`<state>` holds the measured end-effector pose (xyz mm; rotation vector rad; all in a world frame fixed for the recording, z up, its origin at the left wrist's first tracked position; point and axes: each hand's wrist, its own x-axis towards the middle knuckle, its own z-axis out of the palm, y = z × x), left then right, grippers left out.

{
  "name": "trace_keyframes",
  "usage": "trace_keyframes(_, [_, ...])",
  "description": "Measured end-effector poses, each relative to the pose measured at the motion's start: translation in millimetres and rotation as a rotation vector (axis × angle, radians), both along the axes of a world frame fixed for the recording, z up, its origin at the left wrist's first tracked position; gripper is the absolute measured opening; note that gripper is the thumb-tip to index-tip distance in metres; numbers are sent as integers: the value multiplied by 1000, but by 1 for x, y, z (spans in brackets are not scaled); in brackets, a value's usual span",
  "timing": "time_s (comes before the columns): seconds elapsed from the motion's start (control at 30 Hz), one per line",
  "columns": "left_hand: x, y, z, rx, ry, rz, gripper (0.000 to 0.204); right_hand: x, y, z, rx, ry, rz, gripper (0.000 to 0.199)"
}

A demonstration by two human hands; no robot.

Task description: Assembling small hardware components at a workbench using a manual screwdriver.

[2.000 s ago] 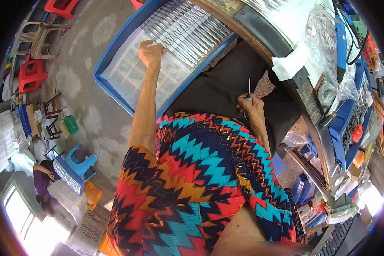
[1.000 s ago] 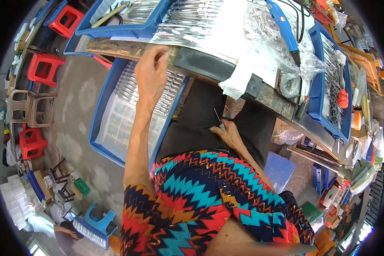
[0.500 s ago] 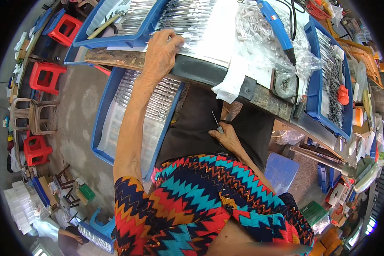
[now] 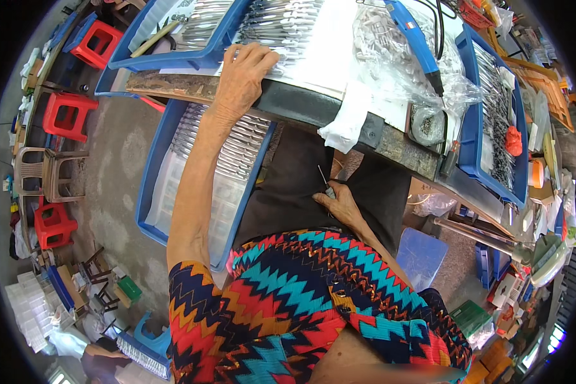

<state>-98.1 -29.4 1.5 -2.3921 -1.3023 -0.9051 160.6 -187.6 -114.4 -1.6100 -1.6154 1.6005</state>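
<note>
My left hand (image 4: 242,80) reaches over the bench's front edge, at the near end of a row of slim silver metal pieces (image 4: 280,29). Its fingers are bent downward; the fingertips, and whatever lies under them, are hidden. Low over my lap, my right hand (image 4: 340,201) is closed around a thin tool with a narrow metal shaft (image 4: 322,174), like a small screwdriver. The shaft points up and slightly left, and the fingers cover most of the handle.
Blue trays of metal pieces stand left (image 4: 166,62) and right (image 4: 470,150) on the bench. Another blue tray (image 4: 146,192) sits below, beside my left leg. A blue electric screwdriver (image 4: 416,48) lies by plastic bags (image 4: 381,51). White cloth (image 4: 347,125) hangs over the edge.
My left hand's fingers have shifted slightly and now bend further over at the row of metal pieces. My right hand and its tool stay nearly still.
</note>
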Motion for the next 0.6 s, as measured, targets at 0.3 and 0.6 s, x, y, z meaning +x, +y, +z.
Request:
trace_keyframes(0.3, [4, -1, 1, 30, 115, -86, 27, 0, -2, 1, -14, 41, -14, 33])
trace_keyframes(0.6, [11, -26, 6, 110, 55, -68, 36, 4, -1, -5, -40, 17, -24, 33])
